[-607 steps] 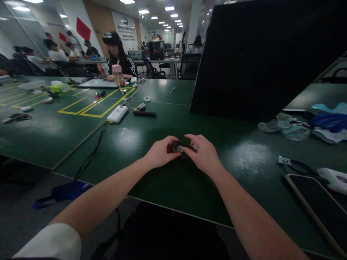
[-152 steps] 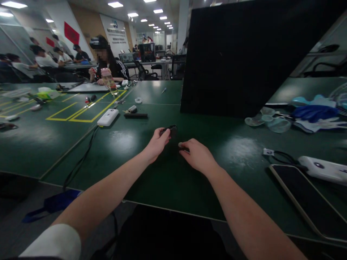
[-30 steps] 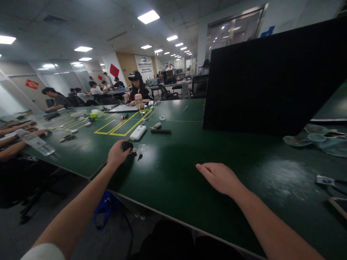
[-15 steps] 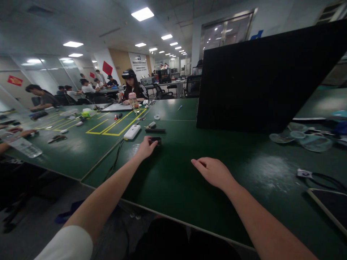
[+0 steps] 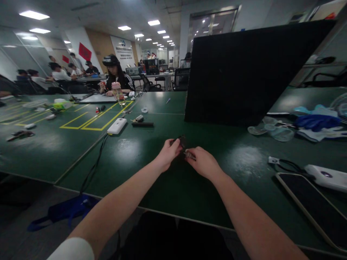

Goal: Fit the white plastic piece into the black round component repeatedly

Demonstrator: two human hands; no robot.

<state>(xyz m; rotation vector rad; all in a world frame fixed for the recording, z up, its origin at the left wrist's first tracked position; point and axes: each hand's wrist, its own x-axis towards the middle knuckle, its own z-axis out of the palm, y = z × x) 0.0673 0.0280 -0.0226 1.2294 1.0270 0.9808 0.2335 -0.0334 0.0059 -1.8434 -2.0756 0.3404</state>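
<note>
Above the green table (image 5: 151,180), my left hand (image 5: 168,154) pinches a small dark object (image 5: 182,141) between thumb and fingers. Its kind is too dim to make out. My right hand (image 5: 204,161) is closed on a small greyish piece (image 5: 190,155), partly hidden by the fingers, close beside the dark object. Whether the two pieces touch I cannot tell. Farther back and to the left lie a flat black bar (image 5: 142,124) and a small pale cylindrical part (image 5: 139,118). Left of them rests a white power bank (image 5: 117,126) with a dark cable.
A large black panel (image 5: 238,79) stands upright behind my hands. At right are a phone (image 5: 311,207), a white device (image 5: 329,177), blue gloves (image 5: 314,122) and clear goggles (image 5: 279,131). Across the table sits a person (image 5: 119,77) near a drink bottle (image 5: 118,94).
My left hand has moved right with the dark object, away from the power bank. My right hand is now close to it, with a greyish piece showing. The view has turned right.
</note>
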